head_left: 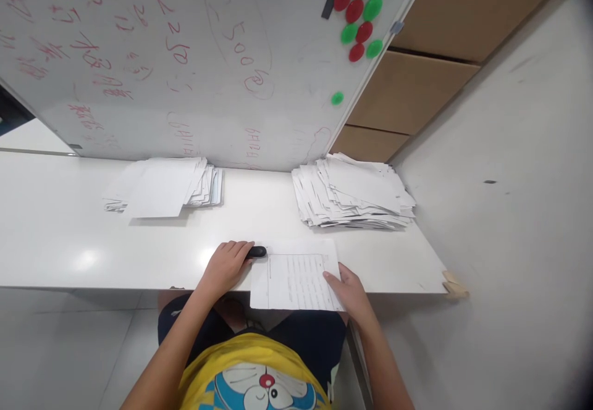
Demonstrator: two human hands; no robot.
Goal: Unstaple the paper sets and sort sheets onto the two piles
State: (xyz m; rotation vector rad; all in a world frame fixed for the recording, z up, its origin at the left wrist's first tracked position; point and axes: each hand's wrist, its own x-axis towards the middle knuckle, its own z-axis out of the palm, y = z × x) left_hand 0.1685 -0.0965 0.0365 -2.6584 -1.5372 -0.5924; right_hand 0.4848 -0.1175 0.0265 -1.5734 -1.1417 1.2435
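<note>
My left hand is closed round a black stapler, whose rounded end pokes out past my fingers over the upper left corner of a printed sheet. Whether the stapler's jaws are pressed together cannot be seen. With the thumb on top and the fingers underneath, my right hand grips the sheet's right edge. The paper bears rows of text and a table; its lower part juts over the table's front edge. Whether it is one page or a thin set, I cannot tell.
On the white table lie a left paper pile and a taller, uneven right pile. A whiteboard with red writing and coloured magnets rises behind. Cardboard boxes stand behind it, and a wall bounds the right side.
</note>
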